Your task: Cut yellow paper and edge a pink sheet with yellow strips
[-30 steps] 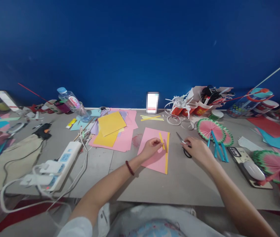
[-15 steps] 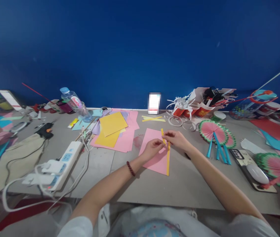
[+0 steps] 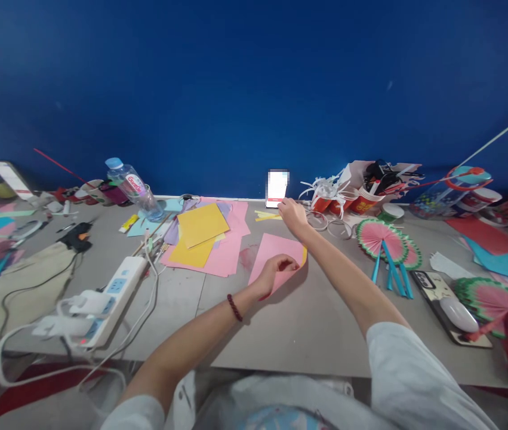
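Observation:
A sheet of pink paper (image 3: pixel 266 248) lies on the table in front of me, a yellow strip (image 3: pixel 304 255) along its right edge. My left hand (image 3: pixel 276 272) is closed on the lower right part of the sheet, and that edge curls up off the table. My right hand (image 3: pixel 293 215) reaches over the table to the lower edge of a phone (image 3: pixel 276 184) propped against the wall. Its fingers are bent and partly hidden, with nothing visible in them; I cannot tell whether they touch the screen. Yellow paper strips (image 3: pixel 266 215) lie just left of that hand.
Left of the sheet lie yellow papers (image 3: pixel 203 224) on pink ones, a tilted bottle (image 3: pixel 135 186) and a power strip (image 3: pixel 117 298) with cables. Paper fans (image 3: pixel 381 239), red cups (image 3: pixel 363 202) and a mouse (image 3: pixel 458 315) on a phone are at the right.
My right hand has left the yellow strip and moved up to the phone. My left hand has shifted slightly down and left, and the sheet's right edge now curls upward.

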### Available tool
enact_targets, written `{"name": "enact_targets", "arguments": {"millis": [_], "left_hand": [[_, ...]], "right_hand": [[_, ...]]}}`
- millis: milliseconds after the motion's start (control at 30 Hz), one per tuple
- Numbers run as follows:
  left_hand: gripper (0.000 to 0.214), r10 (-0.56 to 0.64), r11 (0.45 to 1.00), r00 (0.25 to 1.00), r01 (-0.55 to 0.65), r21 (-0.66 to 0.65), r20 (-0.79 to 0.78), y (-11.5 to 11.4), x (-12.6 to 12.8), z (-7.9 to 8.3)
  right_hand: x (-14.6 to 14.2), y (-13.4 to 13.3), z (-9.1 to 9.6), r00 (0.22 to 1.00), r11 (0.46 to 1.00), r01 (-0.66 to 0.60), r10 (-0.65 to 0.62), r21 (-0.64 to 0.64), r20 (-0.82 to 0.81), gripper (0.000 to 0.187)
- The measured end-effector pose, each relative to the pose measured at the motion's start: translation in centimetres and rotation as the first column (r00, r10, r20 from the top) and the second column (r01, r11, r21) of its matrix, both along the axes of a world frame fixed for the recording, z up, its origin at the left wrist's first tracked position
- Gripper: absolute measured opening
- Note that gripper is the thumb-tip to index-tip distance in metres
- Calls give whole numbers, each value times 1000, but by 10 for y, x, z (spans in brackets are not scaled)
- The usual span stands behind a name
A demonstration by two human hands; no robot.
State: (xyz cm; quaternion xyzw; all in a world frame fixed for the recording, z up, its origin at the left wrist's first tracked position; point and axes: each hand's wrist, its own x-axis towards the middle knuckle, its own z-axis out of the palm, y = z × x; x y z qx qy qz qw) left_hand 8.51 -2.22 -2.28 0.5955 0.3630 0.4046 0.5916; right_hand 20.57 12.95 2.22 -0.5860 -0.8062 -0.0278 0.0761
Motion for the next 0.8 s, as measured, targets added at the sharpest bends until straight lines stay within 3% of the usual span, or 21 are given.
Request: {"name": "enact_targets", "arguments": {"millis": [100, 200, 367, 567, 800], "left_hand": [[17, -10, 1000, 999, 11, 23, -53, -2, -1, 3], [13, 20, 991, 982, 5, 132, -190, -3, -1, 6], [12, 65, 967, 955, 11, 255, -289, -3, 0, 8], [16, 72, 946, 940, 42, 322, -335, -2, 0, 2], [13, 62, 934, 940, 64, 351, -335, -1, 0, -1]], "right_hand": [[-5, 7, -8, 1000, 999, 8, -8, -35, -8, 37], [-5, 8, -13, 999, 998, 25, -26, -65, -24, 34], [3, 8, -18, 995, 994, 47, -55, -100, -81, 34], [12, 10, -23, 986, 995, 12, -29, -104, -165, 42], [11, 8, -26, 982, 999, -20, 11, -46, -187, 36]]}}
